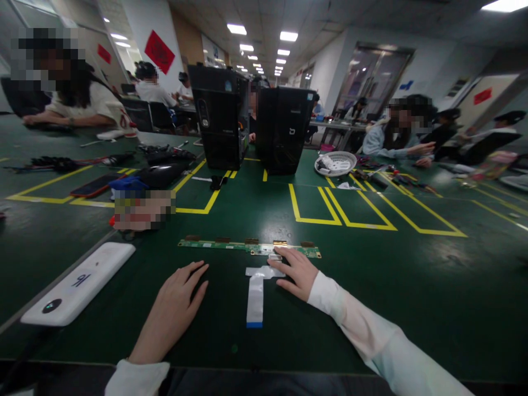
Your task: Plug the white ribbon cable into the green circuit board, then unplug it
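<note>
Green tabletop lies beneath both hands, giving the slim circuit board level support just beyond them. Spread wide, the right hand has fingertips at the board and beside the white flat cable, seemingly steadying them. Left of that cable, the left hand rests loosely parted, visibly holding nothing; a white device sits farther left, apparently clear of both.

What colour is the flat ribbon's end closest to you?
The ribbon's end is blue, in the head view.
</note>
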Available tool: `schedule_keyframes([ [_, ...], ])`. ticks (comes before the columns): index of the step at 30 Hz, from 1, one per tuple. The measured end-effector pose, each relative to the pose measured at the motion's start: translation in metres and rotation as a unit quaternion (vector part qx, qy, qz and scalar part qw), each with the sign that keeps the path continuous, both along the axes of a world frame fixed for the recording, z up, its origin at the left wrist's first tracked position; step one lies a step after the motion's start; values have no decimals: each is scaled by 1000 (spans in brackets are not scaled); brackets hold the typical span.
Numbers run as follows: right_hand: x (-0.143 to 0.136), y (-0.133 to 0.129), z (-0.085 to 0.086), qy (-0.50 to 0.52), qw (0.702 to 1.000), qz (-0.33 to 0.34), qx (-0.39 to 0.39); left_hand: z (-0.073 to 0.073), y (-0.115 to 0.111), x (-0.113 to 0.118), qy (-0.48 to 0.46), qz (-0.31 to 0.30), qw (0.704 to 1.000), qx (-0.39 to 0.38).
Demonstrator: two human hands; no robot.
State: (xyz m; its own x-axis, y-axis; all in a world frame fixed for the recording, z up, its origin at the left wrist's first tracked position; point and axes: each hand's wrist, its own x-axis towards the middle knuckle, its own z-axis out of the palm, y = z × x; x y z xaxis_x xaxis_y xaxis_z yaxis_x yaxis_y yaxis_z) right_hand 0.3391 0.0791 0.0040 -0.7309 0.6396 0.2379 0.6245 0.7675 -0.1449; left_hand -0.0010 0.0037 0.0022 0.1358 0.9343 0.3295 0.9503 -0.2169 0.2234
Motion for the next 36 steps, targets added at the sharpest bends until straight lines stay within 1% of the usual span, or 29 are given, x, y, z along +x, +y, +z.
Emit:
schedule_keyframes([
  [4, 4, 0, 0, -6, 1000, 6, 3, 0, 0, 1, 0, -1, 1000, 4],
  [7, 11, -3, 1, -10, 1000, 6, 4, 0, 0, 2, 3, -2, 1000, 10],
  [10, 28, -9, 3, -6, 1000, 8, 6, 0, -1, 2, 2, 1, 1000, 9],
  [12, 47, -14, 3, 2, 1000, 8, 11, 0, -1, 2, 0, 2, 1000, 6],
  [14, 70, -20, 2, 14, 1000, -3, 19, 0, -1, 2, 0, 1, 1000, 4],
  [17, 113, -31, -1, 35, 998, -39, 29, 0, 0, 2, -1, 1, 1000, 3],
  [21, 173, -52, -4, 63, 991, -114, 23, -1, 1, 1, -1, 2, 1000, -1],
  [26, 249, -83, -9, 83, 971, -224, -3, -2, 0, -2, 5, -4, 1000, -4],
  [31, 327, -103, -19, 47, 955, -293, 7, -3, 0, -2, 13, -9, 1000, 3],
  [33, 348, -107, -23, 44, 944, -328, 11, -3, 1, -2, 13, -10, 1000, 8],
  [36, 358, -108, -26, 45, 928, -370, 7, -5, 2, -3, 11, -14, 1000, 18],
])
